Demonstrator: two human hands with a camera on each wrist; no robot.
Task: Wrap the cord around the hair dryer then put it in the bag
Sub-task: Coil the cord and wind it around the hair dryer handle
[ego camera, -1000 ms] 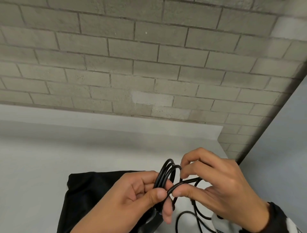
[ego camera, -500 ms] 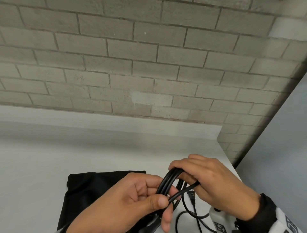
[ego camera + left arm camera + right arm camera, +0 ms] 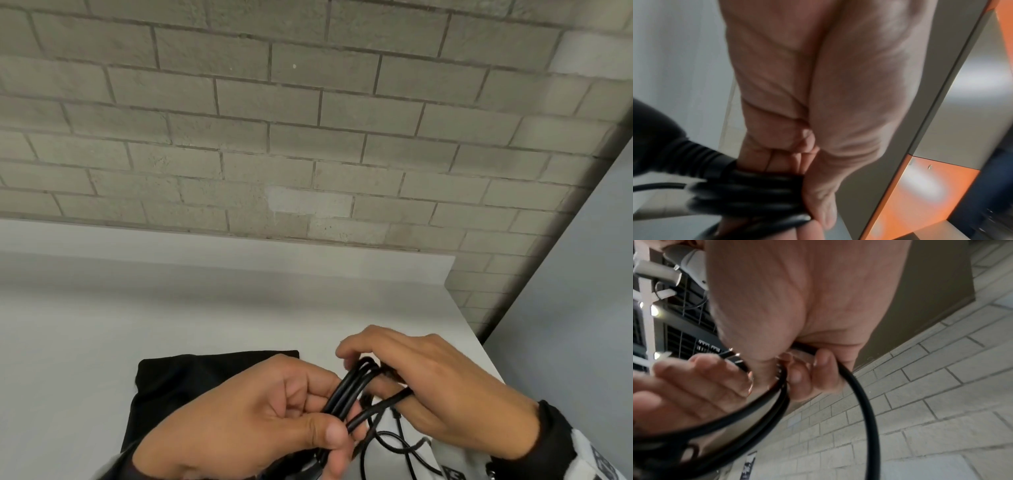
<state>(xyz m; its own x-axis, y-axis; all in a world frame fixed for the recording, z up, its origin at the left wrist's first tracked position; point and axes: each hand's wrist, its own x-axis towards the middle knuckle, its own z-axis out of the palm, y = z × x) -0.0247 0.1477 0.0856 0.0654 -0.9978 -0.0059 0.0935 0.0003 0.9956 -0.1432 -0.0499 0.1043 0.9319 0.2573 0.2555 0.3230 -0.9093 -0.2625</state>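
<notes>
A bundle of black cord (image 3: pixel 352 387) loops runs between my two hands above the white table (image 3: pixel 102 325). My left hand (image 3: pixel 274 421) grips the lower part of the loops, thumb pressed over them (image 3: pixel 756 194). The dryer's black body and ribbed cord sleeve (image 3: pixel 684 155) show at the left of the left wrist view. My right hand (image 3: pixel 428 387) curls over the top of the loops and holds a strand (image 3: pixel 849 378). The black bag (image 3: pixel 178 387) lies flat on the table behind my left hand.
A grey brick wall (image 3: pixel 308 120) stands behind the table. A grey panel (image 3: pixel 582 308) closes off the right side, just beyond the table's right edge. Thin black wires (image 3: pixel 394 445) trail below my hands.
My right hand has come down over the top of the loops and closed on them, drawing the cord bundle flatter. My left hand has kept its grip.
</notes>
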